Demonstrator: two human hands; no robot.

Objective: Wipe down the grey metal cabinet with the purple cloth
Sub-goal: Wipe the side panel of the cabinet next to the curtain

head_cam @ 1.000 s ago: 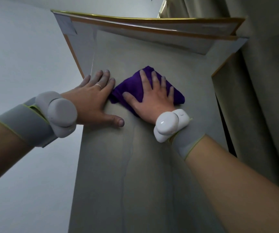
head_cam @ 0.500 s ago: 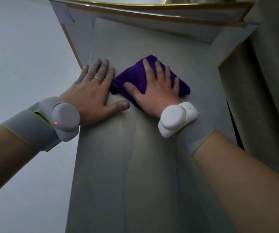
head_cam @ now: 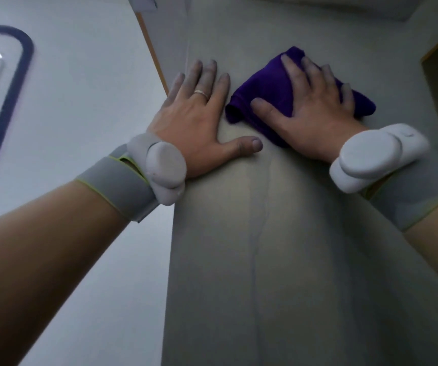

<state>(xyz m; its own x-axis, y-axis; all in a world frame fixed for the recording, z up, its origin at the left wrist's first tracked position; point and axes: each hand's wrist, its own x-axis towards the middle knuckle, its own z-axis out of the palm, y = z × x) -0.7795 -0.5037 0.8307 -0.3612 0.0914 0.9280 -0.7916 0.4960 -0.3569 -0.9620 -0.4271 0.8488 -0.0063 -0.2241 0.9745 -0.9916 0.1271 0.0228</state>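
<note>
Cabinet [head_cam: 278, 260] — grey metal, its broad flat face filling the middle and right of the head view, with faint darker streaks running down the panel. An orange-brown edge strip [head_cam: 151, 51] runs along its upper left corner.

Wall [head_cam: 80, 101] — pale, to the left of the cabinet, bearing a rounded dark-blue frame [head_cam: 22, 83] at the far left edge of the view.

Left forearm [head_cam: 41, 260] — bare, reaching up from the lower left, with a grey wristband [head_cam: 117, 186] edged in yellow-green and a pale rounded device [head_cam: 165, 170] mounted on it.

Right forearm — entering from the lower right, wearing a matching band and a white rounded device [head_cam: 376, 159].

Left hand [head_cam: 199, 120] — laid flat on the cabinet near its left edge, fingers straight and close together, thumb stretched out to the right; it holds nothing. A ring [head_cam: 202, 93] sits on one finger.

Right hand [head_cam: 312, 112] — palm down on top of the cloth, fingers straight and slightly spread, pressing it to the panel rather than clutching it.

Cloth [head_cam: 265, 93] — purple, bunched, lying against the cabinet face under the right hand, just beside the left hand's fingers; its folds show past the fingertips and below the thumb.
</note>
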